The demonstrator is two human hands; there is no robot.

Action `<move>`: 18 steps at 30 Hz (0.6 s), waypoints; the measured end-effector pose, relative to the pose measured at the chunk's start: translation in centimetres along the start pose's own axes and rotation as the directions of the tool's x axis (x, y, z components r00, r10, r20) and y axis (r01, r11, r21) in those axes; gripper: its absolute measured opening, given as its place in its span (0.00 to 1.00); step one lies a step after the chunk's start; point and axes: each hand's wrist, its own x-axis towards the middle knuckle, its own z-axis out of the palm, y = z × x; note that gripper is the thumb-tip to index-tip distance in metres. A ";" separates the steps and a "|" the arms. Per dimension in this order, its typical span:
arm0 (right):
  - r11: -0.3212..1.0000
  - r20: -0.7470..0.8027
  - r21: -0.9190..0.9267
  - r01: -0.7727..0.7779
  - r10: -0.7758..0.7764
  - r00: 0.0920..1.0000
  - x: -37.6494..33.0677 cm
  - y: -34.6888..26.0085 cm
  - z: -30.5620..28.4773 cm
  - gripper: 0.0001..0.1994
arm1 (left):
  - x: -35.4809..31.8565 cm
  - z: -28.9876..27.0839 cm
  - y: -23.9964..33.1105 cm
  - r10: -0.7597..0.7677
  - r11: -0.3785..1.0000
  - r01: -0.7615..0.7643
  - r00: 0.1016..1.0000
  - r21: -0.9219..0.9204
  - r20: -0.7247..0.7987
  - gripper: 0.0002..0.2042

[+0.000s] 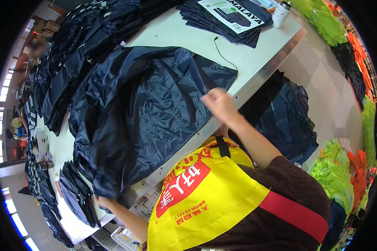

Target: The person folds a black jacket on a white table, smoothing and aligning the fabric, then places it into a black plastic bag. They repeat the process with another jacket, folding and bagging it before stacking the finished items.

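A large dark navy garment of thin, shiny, crinkled fabric lies spread over the pale table. Its exact kind I cannot make out. At its right edge, near the table's metal rim, my right hand is closed with curled fingers, pinching the fabric. Lower left, my left hand grips the bunched end of the same garment by the table's front edge. The fabric just above that hand is smeared by motion and covers most of its fingers.
Dark garments are heaped along the table's far left. Flat dark packages and a white bottle stand at the far end. A thin cord crosses the tabletop. Dark fabric and lime-green fabric lie right.
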 end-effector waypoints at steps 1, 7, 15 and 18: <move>0.989 -0.095 -0.144 -0.024 0.010 0.995 1.2 2.0 -1.5 0.14 | 6.7 -6.3 -2.9 -0.068 0.974 0.069 0.998 0.216 -0.014 0.13; 0.897 -0.302 -0.258 -0.358 0.277 0.912 6.0 9.3 -5.1 0.23 | -8.9 9.1 9.3 0.481 0.648 -0.578 0.815 0.496 0.322 0.17; 0.159 0.155 0.964 -0.215 0.322 0.934 7.6 5.2 -4.4 0.11 | -28.7 25.8 10.7 -0.007 0.997 -0.076 0.148 0.018 0.989 0.14; 0.109 0.307 0.937 -0.331 0.191 0.932 5.9 3.0 -6.0 0.10 | -30.2 29.6 11.9 -0.126 0.992 0.014 0.145 0.126 0.981 0.14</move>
